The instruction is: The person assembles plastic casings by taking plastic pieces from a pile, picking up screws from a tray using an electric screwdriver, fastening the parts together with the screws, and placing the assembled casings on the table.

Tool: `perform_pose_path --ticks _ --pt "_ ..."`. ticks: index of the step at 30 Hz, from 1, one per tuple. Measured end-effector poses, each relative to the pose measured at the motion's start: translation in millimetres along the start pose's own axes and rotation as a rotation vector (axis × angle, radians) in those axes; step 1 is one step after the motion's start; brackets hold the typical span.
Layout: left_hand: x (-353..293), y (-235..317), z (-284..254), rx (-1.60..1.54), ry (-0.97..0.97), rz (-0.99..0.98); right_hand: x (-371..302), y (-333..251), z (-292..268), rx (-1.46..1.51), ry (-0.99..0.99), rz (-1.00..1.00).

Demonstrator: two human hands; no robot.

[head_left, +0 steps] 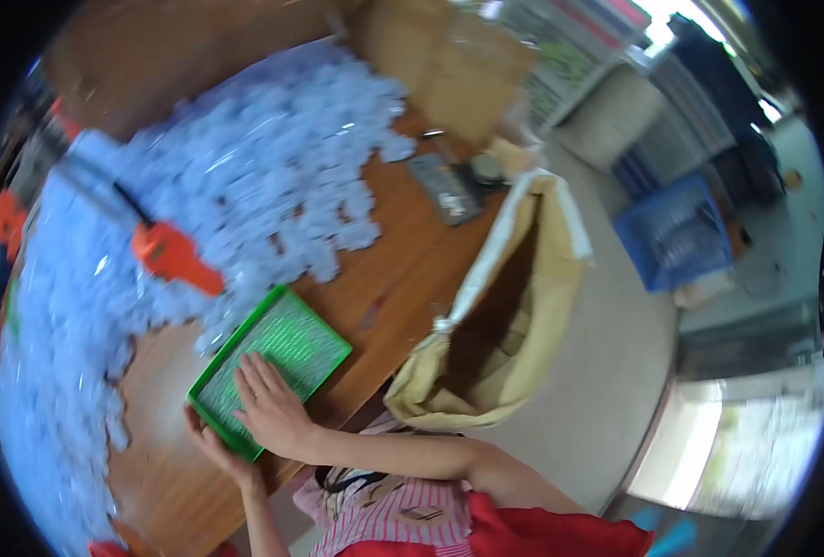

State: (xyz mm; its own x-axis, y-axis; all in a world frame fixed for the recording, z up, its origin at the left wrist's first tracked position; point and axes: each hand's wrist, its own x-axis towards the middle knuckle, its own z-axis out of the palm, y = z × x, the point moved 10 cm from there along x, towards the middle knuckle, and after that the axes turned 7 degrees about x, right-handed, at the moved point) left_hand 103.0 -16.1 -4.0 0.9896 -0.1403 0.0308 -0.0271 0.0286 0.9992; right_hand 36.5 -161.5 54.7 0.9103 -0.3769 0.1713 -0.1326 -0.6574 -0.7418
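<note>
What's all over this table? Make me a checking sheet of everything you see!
Surface: brown wooden table, mostly covered.
Job's things: green tray at the near table edge.
Clutter: big heap of pale blue small packets; orange tool on the heap; dark gadget.
Hands: right hand flat on the tray; left hand grips its near edge.
Cables: nothing seen.
Surroundings: open tan sack beside the table; blue crate on the floor.

Tray (287,357) on worktop (393,278), near edge; heap of small packets (236,176) behind and left; open sack (514,306) right, on floor.
</note>
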Motion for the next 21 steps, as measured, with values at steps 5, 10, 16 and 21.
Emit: perform_pose_path --ticks 5,10,16,21 --pt "-0.2 -6.1 8.6 0.033 -0.115 0.037 5.2 43.7 -20.7 -0.334 -0.059 0.307" --pt "-5.0 -0.2 2.5 -0.171 -0.153 -0.064 -16.8 1.8 27.1 -0.033 -0.172 0.073" --pt "4.5 37.7 -5.5 0.101 -0.075 -0.081 -7.2 37.4 -25.5 -0.423 0.040 0.213" --pt "-9.9 129.3 -12.1 0.144 -0.044 0.045 -32.4 -13.9 26.4 -0.010 -0.173 -0.044"
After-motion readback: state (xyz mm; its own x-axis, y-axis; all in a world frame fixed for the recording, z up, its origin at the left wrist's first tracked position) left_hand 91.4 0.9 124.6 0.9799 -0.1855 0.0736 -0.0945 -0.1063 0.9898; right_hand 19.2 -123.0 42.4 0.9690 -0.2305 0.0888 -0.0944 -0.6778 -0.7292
